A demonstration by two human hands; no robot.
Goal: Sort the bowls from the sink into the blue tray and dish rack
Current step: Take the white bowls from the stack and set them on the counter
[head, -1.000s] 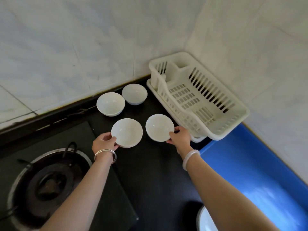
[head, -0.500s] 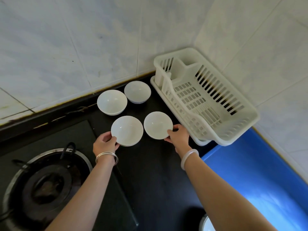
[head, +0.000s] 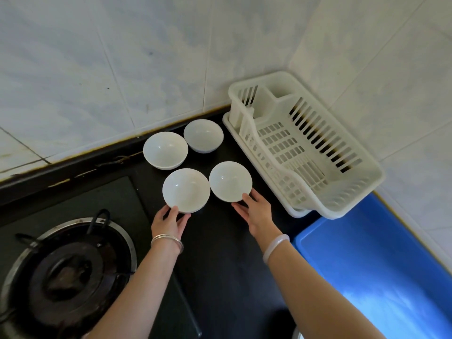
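Observation:
Several white bowls stand on the black counter. My left hand [head: 170, 221] holds the near-left bowl [head: 186, 189] at its near rim, thumb on the edge. My right hand [head: 254, 211] holds the near-right bowl [head: 230, 181] the same way. Two more bowls sit behind: one at back left [head: 165, 150], one at back right [head: 203, 135]. The white dish rack [head: 305, 148] stands empty to the right in the corner. The blue tray [head: 381, 272] lies at the lower right, nothing in it.
A gas burner [head: 66, 272] with a black pan support is at the lower left. Tiled walls [head: 122, 57] close the counter at the back and right. A white rim [head: 294, 335] shows at the bottom edge.
Both hands stay on the two near bowls; the view has tilted and shifted slightly. The bowls have hardly moved on the counter.

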